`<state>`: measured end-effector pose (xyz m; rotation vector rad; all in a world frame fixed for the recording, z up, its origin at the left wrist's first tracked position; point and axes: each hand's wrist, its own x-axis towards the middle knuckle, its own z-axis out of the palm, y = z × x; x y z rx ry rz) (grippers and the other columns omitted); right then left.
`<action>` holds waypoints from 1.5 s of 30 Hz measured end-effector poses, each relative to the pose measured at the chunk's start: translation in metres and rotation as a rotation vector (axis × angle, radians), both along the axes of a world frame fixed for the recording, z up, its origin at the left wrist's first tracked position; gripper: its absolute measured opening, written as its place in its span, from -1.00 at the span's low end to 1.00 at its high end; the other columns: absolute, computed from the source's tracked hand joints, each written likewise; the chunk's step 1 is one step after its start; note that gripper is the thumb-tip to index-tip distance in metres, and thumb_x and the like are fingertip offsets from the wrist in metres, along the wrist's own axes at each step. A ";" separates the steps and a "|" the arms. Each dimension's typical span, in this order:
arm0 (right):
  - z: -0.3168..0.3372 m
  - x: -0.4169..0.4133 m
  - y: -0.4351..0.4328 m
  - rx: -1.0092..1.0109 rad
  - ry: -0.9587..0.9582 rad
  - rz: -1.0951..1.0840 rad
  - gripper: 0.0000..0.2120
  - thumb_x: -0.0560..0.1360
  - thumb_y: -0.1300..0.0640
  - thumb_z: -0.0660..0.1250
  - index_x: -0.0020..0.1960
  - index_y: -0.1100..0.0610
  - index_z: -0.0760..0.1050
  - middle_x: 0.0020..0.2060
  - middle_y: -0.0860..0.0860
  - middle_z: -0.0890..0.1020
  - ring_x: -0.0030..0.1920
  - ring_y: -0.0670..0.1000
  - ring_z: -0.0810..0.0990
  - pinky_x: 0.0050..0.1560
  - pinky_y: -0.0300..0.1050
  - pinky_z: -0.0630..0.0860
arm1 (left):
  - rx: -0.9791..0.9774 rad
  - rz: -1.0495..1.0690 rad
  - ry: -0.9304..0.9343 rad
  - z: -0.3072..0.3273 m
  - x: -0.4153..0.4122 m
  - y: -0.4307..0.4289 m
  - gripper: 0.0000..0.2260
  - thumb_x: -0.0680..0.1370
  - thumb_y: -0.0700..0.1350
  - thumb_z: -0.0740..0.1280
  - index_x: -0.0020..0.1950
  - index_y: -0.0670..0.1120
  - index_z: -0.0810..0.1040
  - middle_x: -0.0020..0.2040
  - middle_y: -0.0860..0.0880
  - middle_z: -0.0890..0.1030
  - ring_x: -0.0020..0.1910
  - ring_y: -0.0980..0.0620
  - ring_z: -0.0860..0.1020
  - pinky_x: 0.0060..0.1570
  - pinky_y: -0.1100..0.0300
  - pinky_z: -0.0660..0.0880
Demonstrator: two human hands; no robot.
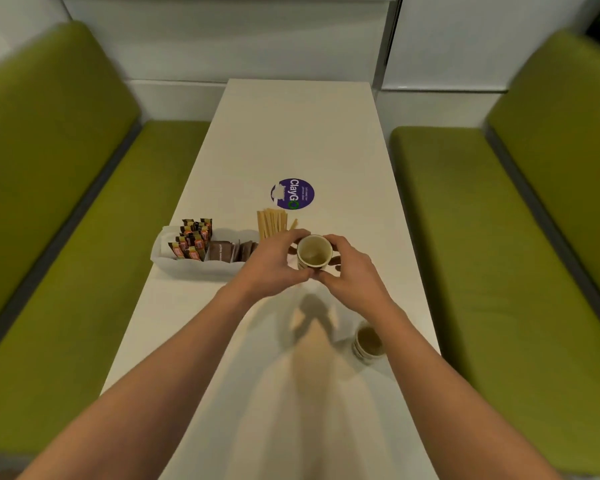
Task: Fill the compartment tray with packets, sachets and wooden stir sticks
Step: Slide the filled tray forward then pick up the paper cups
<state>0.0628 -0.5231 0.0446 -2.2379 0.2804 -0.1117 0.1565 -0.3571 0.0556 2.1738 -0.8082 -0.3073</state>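
A white compartment tray (184, 266) sits on the table left of centre. Its left compartment holds several brown and orange packets (192, 242), standing upright. The middle compartment holds brown sachets (222, 251). Wooden stir sticks (271, 223) stand at the tray's right end, partly hidden by my left hand. My left hand (274, 261) and my right hand (347, 268) both grip one small paper cup (314, 254), which looks empty inside. The cup is held just right of the tray.
Another stack of small paper cups (368, 341) stands near the table's right edge, close to me. A round purple sticker (292, 194) lies on the white table (302, 133) beyond the tray. Green bench seats (94, 244) flank the table on both sides.
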 end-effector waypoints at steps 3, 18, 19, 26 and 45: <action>-0.015 0.027 0.000 0.008 0.068 0.004 -0.44 0.46 -0.02 0.54 0.37 -0.09 0.38 0.14 -0.24 0.55 0.07 -0.11 0.60 0.15 0.01 0.58 | 0.137 -0.022 -0.064 -0.015 0.027 -0.002 -0.40 0.39 0.03 0.58 0.38 0.00 0.50 0.22 0.03 0.49 0.12 0.08 0.50 0.12 0.14 0.47; -0.040 0.055 -0.001 -0.012 0.184 0.010 -0.43 0.47 0.07 0.52 0.40 -0.02 0.38 0.25 -0.04 0.60 0.15 0.05 0.63 0.19 0.07 0.56 | 0.406 -0.049 -0.248 -0.035 0.043 -0.010 -0.45 0.47 0.15 0.46 0.40 0.01 0.46 0.20 -0.02 0.58 0.23 -0.08 0.50 0.04 -0.05 0.55; -0.040 0.054 0.000 -0.002 0.182 0.007 -0.43 0.47 0.08 0.52 0.42 -0.01 0.38 0.26 -0.04 0.60 0.16 0.05 0.63 0.19 0.04 0.56 | 0.411 -0.046 -0.248 -0.035 0.041 -0.009 -0.42 0.48 0.13 0.45 0.46 0.02 0.41 0.26 -0.03 0.57 0.27 -0.09 0.49 0.08 -0.07 0.55; -0.021 0.035 -0.008 -0.050 0.192 -0.018 -0.13 0.49 0.06 0.53 0.64 -0.03 0.10 0.49 -0.03 0.43 0.29 0.04 0.58 0.27 -0.02 0.53 | 0.147 0.132 -0.258 -0.021 -0.001 0.007 -0.48 0.59 -0.02 0.36 0.54 0.00 0.34 0.27 -0.02 0.53 0.24 -0.04 0.47 0.16 0.00 0.51; -0.067 -0.177 -0.032 0.333 0.093 -0.140 -0.27 0.55 0.12 0.47 0.59 -0.18 0.20 0.47 -0.29 0.39 0.43 -0.27 0.39 0.40 -0.08 0.50 | -0.157 0.023 0.358 -0.081 -0.154 -0.021 -0.20 0.38 0.16 0.59 0.54 0.17 0.30 0.41 0.17 0.43 0.35 0.22 0.46 0.28 0.21 0.50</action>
